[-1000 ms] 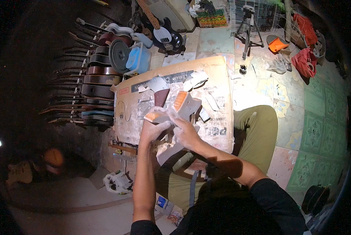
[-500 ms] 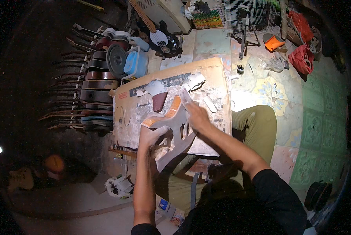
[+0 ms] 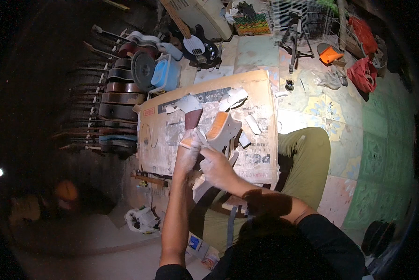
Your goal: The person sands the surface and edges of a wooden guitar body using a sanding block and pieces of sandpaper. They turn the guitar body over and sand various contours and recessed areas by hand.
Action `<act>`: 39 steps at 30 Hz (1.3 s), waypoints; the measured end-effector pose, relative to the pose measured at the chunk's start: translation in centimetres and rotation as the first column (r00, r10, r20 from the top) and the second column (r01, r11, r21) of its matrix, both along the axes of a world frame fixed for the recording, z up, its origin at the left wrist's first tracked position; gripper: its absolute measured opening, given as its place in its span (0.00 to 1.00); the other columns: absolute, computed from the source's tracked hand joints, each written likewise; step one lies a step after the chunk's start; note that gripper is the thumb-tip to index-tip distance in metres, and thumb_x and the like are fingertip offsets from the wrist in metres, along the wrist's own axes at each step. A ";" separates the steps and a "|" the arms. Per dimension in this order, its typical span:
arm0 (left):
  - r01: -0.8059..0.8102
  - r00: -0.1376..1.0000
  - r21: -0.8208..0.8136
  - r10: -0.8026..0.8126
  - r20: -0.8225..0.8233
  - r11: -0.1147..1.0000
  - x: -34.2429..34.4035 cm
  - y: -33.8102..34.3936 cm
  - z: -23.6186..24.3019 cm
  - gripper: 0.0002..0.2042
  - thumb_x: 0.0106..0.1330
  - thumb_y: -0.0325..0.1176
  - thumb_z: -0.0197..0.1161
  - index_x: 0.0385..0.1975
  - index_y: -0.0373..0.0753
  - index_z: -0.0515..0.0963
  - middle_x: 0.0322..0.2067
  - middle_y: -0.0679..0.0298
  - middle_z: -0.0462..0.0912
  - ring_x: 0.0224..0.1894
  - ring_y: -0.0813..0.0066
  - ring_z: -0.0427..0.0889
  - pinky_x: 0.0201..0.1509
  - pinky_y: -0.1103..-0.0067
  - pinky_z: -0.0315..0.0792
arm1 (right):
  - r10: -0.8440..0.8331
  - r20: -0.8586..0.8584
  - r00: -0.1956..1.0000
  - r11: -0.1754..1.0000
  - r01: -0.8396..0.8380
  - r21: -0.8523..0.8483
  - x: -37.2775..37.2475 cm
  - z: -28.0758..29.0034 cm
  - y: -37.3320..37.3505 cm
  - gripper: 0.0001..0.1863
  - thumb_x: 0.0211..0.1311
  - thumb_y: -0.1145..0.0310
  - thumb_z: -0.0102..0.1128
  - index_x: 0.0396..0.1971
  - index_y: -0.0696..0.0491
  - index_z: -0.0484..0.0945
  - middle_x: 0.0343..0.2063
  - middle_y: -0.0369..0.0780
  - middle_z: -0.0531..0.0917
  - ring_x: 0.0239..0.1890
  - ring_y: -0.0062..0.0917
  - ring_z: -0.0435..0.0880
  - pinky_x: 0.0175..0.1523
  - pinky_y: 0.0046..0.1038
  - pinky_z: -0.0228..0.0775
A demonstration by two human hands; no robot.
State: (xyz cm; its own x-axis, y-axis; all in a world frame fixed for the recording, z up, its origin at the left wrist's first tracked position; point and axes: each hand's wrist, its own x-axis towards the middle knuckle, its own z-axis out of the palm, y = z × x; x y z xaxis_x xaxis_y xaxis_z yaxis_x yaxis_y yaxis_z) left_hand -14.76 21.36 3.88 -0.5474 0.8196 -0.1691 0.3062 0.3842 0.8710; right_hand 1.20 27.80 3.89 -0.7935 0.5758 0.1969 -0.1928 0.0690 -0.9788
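A grey guitar body (image 3: 228,130) with bare orange wood along its edges lies tilted over my lap and the cardboard sheet (image 3: 153,140). My left hand (image 3: 187,156), pale with dust, grips its left horn with fingers wrapped round. My right hand (image 3: 212,165) is bent against the same horn, fingers over my left hand's top; whether anything small is in them is hidden. Just beyond lie a dark red piece of sandpaper (image 3: 194,119), a pale sheet (image 3: 188,103) and crumpled white scraps (image 3: 234,98).
Stacked guitars (image 3: 120,98) line the left side, with blue plastic tubs (image 3: 165,74) beside them. A bass guitar (image 3: 198,49), a tripod (image 3: 293,44), an orange scoop (image 3: 331,55) and a red bag (image 3: 361,74) stand or lie beyond. My bent knee (image 3: 307,149) is right of the cardboard.
My right hand moved up along the guitar body half a second ago and is now back down beside my left hand at the left horn. The body has shifted slightly with them.
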 end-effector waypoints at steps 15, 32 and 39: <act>-0.272 0.809 0.156 0.138 0.571 0.949 4.0 0.1 1.6 0.28 0.77 0.58 0.36 0.51 0.37 0.71 0.45 0.63 0.76 0.48 0.74 0.75 0.54 0.75 0.71 | -0.220 -0.040 0.975 0.974 0.222 0.040 0.8 -1.9 -0.9 0.34 0.53 0.83 0.47 0.66 0.59 0.64 0.65 0.57 0.65 0.67 0.41 0.68 0.68 0.29 0.61; -0.369 0.915 0.225 0.310 0.256 0.902 3.7 1.6 -0.9 0.44 0.72 0.67 0.20 0.59 0.30 0.68 0.45 0.59 0.78 0.45 0.71 0.77 0.55 0.76 0.72 | -0.215 0.034 0.976 0.974 0.212 0.079 2.3 2.3 0.2 0.34 0.51 0.84 0.48 0.64 0.55 0.69 0.59 0.51 0.75 0.55 0.46 0.78 0.58 0.33 0.71; -0.154 0.986 0.210 0.138 0.091 0.966 4.5 0.8 -0.3 0.46 0.71 0.68 0.16 0.50 0.29 0.74 0.44 0.55 0.79 0.50 0.67 0.75 0.65 0.72 0.63 | -0.093 0.185 0.978 0.974 0.051 0.222 3.1 2.0 0.0 0.31 0.54 0.81 0.47 0.62 0.53 0.71 0.54 0.53 0.77 0.46 0.48 0.82 0.52 0.38 0.76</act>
